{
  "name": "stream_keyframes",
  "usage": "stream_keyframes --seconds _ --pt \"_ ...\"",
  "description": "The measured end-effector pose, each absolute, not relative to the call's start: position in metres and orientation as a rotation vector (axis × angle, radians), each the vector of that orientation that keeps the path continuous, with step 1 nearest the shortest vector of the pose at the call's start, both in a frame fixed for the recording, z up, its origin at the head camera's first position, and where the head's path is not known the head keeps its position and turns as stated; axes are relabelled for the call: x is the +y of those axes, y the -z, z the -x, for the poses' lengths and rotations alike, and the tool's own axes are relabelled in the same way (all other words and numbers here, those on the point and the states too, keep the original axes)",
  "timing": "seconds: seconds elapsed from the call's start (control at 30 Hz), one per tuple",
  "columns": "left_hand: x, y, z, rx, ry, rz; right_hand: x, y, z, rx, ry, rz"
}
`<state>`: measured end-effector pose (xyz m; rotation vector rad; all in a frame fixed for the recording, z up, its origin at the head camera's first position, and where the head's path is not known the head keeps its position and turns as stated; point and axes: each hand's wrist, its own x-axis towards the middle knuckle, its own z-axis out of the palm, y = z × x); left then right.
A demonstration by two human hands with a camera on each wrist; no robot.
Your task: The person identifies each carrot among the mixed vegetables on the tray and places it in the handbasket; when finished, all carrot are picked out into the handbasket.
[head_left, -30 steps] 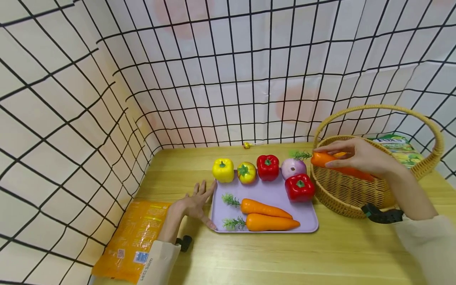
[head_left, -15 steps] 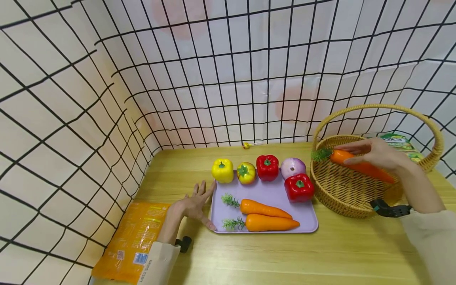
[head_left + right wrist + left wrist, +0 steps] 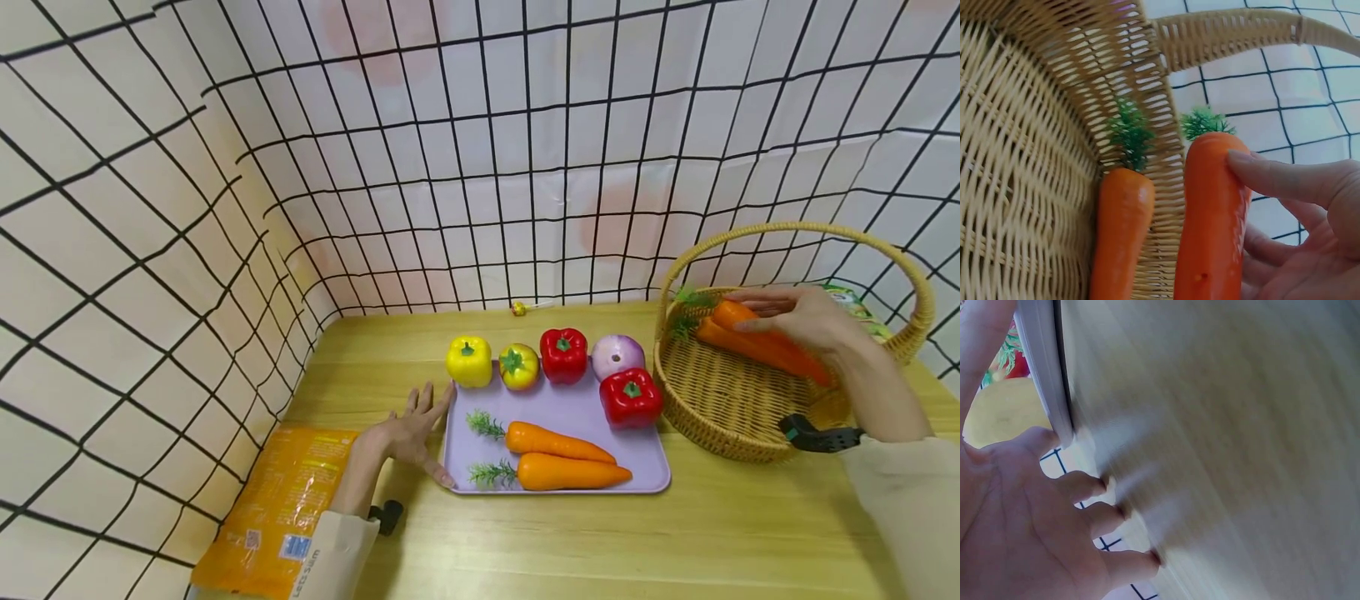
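Note:
My right hand (image 3: 810, 321) grips an orange carrot (image 3: 1213, 212) inside the wicker basket (image 3: 738, 408), thumb on one side and fingers behind it. Beside it lies another carrot (image 3: 1121, 219) with a dark green top, against the basket's wall. At the lilac tray's (image 3: 555, 404) left edge, my left hand (image 3: 408, 433) is spread, thumb and forefinger touching the rim. Two carrots (image 3: 562, 442) lie on the tray. Along its far side sit a yellow bell pepper (image 3: 468, 362), a yellow-red fruit or vegetable (image 3: 519, 367), a red pepper (image 3: 563, 356), a purple onion (image 3: 617, 357) and another red pepper (image 3: 631, 397).
The basket's tall handle (image 3: 802, 227) arches above my right hand. An orange packet (image 3: 277, 508) lies under my left forearm. A lollipop (image 3: 520, 307) lies by the grid-patterned wall covering (image 3: 510, 167). A green packet (image 3: 855, 304) is partly hidden behind the basket.
My right hand has carried the carrot rightward and farther into the basket, then shifted slightly away from me. A second carrot now shows clearly beside it. My left hand has stayed put.

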<state>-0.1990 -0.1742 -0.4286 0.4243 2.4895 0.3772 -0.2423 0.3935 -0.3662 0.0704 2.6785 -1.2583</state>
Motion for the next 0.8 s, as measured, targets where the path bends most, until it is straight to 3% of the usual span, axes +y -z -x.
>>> stream_keyframes --seconds 0.43,0.8 --pt "-0.175 0.428 0.197 2.493 -0.381 -0.434 0.385 0.389 0.260 2.694 1.013 0.125" --pt "-0.175 0.430 0.199 2.495 -0.377 -0.440 0.383 0.403 0.264 2.583 1.066 0.129"
